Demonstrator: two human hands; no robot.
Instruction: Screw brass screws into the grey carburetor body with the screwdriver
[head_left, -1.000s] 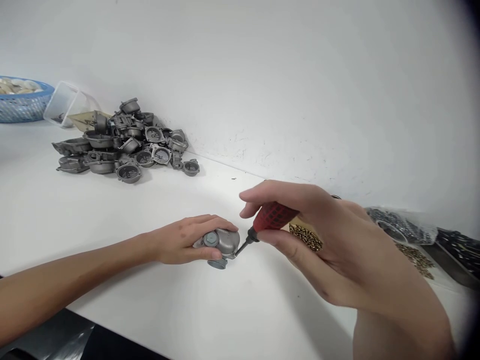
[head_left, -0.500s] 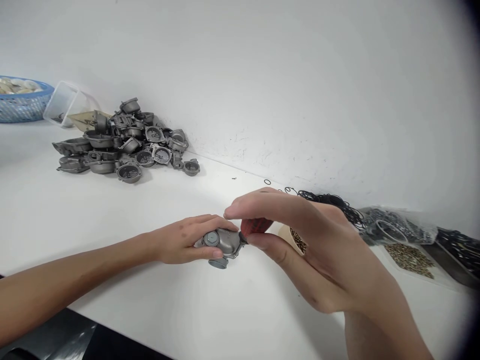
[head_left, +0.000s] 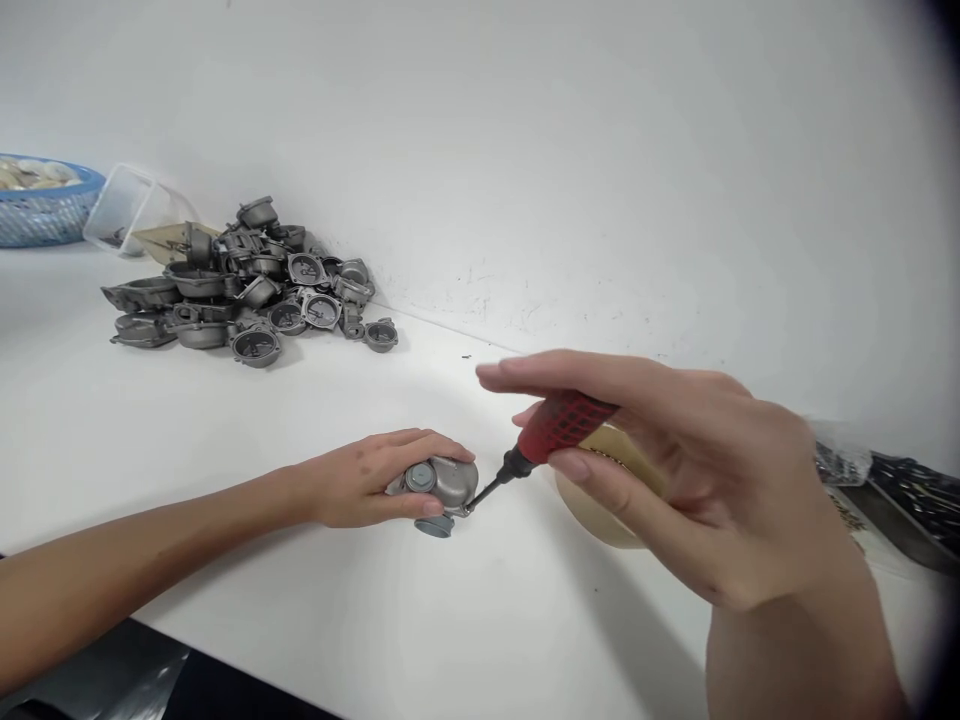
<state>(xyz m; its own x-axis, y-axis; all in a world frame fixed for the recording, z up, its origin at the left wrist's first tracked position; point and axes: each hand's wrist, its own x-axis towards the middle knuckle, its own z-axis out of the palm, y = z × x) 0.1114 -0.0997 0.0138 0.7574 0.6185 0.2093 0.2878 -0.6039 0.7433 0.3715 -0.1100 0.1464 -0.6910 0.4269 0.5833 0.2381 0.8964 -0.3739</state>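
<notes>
My left hand (head_left: 390, 478) is closed around a grey metal carburetor (head_left: 459, 482) on the white table, thumb on the near side and fingers over the far side. In my right hand (head_left: 705, 480) is a screwdriver (head_left: 562, 425) with a red and black handle. Thumb and fingers grip that handle while the index finger stretches out above it. The dark shaft slants down to the left, its tip at the lower right corner of the carburetor. Whatever screw lies under the tip is too small to make out.
Grey metal carburetor parts (head_left: 255, 285) are heaped at the back left. Beside them lie a clear plastic tub (head_left: 124, 205) and a blue basket (head_left: 45, 215). A beige bowl (head_left: 600, 510) sits partly behind my right hand, with a metal tray (head_left: 892, 525) of dark parts at far right.
My right hand has moved back to the right and tilted the screwdriver, so its shaft now shows. It covers the black rings behind. My left hand and the carburetor stay in place.
</notes>
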